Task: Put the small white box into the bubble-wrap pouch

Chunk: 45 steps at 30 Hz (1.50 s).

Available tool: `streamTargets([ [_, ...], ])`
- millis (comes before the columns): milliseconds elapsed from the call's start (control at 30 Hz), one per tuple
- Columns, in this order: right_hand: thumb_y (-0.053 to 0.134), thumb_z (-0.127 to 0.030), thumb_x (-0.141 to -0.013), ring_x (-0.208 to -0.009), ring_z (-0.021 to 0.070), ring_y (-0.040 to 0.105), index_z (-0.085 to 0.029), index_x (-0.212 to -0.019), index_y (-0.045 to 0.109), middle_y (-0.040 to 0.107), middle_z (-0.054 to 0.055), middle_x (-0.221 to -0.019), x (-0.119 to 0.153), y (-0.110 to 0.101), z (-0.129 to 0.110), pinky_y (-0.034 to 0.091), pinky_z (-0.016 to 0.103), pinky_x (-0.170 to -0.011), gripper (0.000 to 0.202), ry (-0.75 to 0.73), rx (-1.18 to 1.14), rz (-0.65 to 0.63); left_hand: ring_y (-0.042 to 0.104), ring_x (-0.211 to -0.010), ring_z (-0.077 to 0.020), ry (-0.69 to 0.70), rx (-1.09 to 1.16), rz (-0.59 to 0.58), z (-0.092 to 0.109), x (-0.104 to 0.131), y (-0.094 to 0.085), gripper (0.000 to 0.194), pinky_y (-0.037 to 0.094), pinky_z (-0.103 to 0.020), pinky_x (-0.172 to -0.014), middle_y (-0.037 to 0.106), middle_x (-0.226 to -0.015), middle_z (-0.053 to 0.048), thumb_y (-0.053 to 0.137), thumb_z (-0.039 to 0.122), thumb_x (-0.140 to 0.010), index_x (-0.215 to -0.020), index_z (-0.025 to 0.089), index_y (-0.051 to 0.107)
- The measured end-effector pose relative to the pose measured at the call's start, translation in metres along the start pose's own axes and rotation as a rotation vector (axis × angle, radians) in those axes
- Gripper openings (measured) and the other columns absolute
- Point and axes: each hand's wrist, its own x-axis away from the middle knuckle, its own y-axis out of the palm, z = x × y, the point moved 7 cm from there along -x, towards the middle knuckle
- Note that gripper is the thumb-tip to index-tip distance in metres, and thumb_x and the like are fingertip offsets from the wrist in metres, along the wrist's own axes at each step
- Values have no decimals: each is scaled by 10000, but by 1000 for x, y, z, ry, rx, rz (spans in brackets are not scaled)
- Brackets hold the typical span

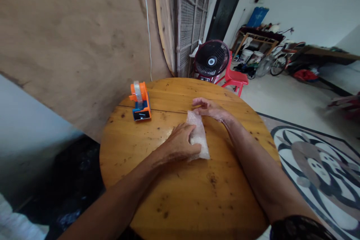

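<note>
A narrow piece of bubble wrap (200, 135) lies on the round wooden table (213, 202), running away from me. My left hand (182, 142) holds its left side, thumb across the near part and fingers farther up, with a gap between them. What is inside or under the wrap, if anything, I cannot make out. At the far end, my right hand (209, 108) hovers with loosely bent fingers apart, its thumb side by the wrap's far corner. Left of the hands, an orange and blue tape dispenser (142, 105) with a roll of clear tape stands on the table.
Beyond the table's far edge stand a dark round fan (211, 60) and a red plastic chair (234, 77). A brown wall board (84, 30) rises at the left. Farther back are a cluttered desk (257, 37) and a bicycle (281, 60). Patterned floor tiles (317, 168) lie at the right.
</note>
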Motion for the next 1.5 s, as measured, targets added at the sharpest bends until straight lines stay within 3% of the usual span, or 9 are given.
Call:
streamTargets([
  [200,827,-196,-574,-708,125,606,-188,-990,663,689,-1,-795,-2,0,8,466,248,-667,448,70,137,-27,533,-986,-250,0,4,0,0,0,0,407,447,-382,-903,595,-1044,-75,589,359,-697,-1058,169,604],
  [433,795,-303,-584,-598,96,532,-179,-717,699,654,-24,-657,-5,6,5,417,226,-585,206,50,218,-12,532,-1013,-252,3,1,-14,-1,-1,1,389,434,-384,-931,596,-1079,-73,591,358,-703,-1049,181,602],
  [633,749,-387,-596,-522,86,453,-188,-653,665,592,-29,-576,-1,3,1,322,207,-461,223,70,211,46,533,-995,-249,14,-7,-10,-1,-1,1,436,435,-379,-918,600,-1066,-74,591,356,-704,-1101,175,601],
  [833,757,-355,-600,-497,76,420,-188,-638,644,552,-34,-551,0,4,1,269,203,-428,206,78,180,35,531,-1007,-255,19,8,-16,1,-1,1,454,433,-380,-917,601,-1086,-84,586,355,-709,-1120,163,608],
  [1133,666,-309,-678,-497,85,428,-196,-656,604,522,-39,-558,-5,6,2,302,204,-437,131,43,224,60,527,-1051,-259,9,3,-33,0,-2,1,460,415,-384,-958,599,-1120,-77,589,368,-715,-1132,175,615],
  [1367,686,-306,-670,-473,79,438,-189,-616,573,504,-32,-544,-7,1,8,351,200,-417,171,27,258,76,495,-1157,-281,-4,31,-27,0,-1,2,669,389,-397,-1036,576,-1226,-106,598,347,-711,-1339,129,526],
  [1500,701,-326,-653,-467,77,440,-190,-634,579,501,-29,-544,-7,-3,11,365,192,-406,183,33,260,95,458,-1226,-285,23,62,25,-2,1,2,699,368,-401,-1082,518,-1320,-104,602,339,-707,-1376,163,504],
])
